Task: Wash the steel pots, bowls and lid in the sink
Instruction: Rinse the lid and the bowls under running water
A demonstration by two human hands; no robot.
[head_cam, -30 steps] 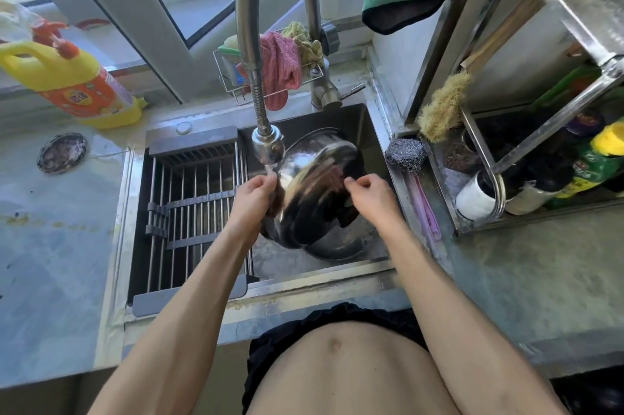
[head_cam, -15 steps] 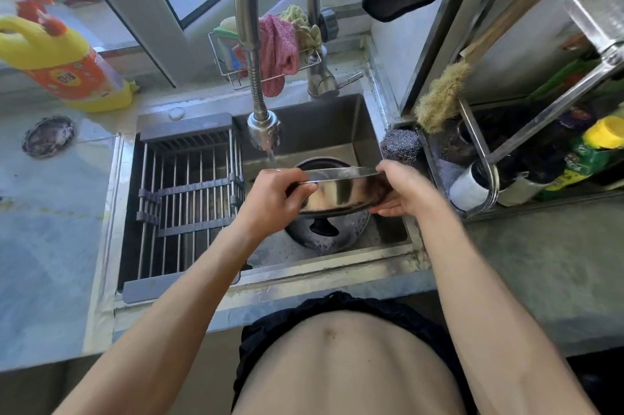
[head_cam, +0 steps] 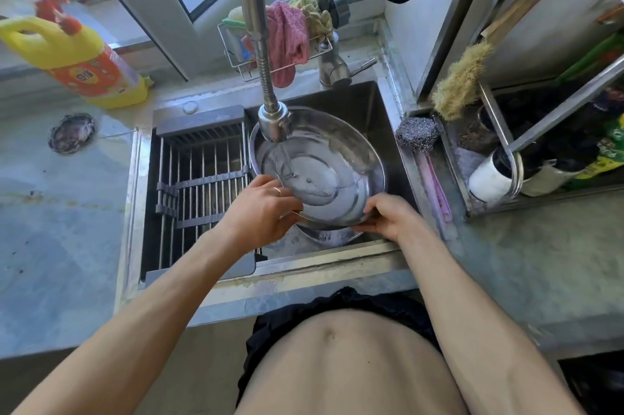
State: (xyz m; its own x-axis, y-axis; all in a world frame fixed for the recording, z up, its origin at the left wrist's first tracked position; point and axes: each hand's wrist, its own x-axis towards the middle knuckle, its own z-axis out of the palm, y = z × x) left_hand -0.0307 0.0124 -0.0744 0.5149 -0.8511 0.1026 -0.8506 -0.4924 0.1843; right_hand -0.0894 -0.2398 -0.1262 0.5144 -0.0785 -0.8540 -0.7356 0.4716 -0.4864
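Steel bowl [head_cam: 324, 168], water inside

We hold a steel bowl [head_cam: 324, 171] open side up in the sink [head_cam: 378, 100], right under the faucet head [head_cam: 274, 122], and water streams onto its bottom. Our left hand [head_cam: 261, 212] grips the near rim with the thumb inside (a ring shows on one finger); our right hand [head_cam: 390, 217] clasps the rim just beside it. Below the bowl another steel vessel [head_cam: 324, 235] peeks out. Left of the bowl lies the drain rack [head_cam: 199, 191]; right of the sink sits a steel scourer [head_cam: 417, 134].
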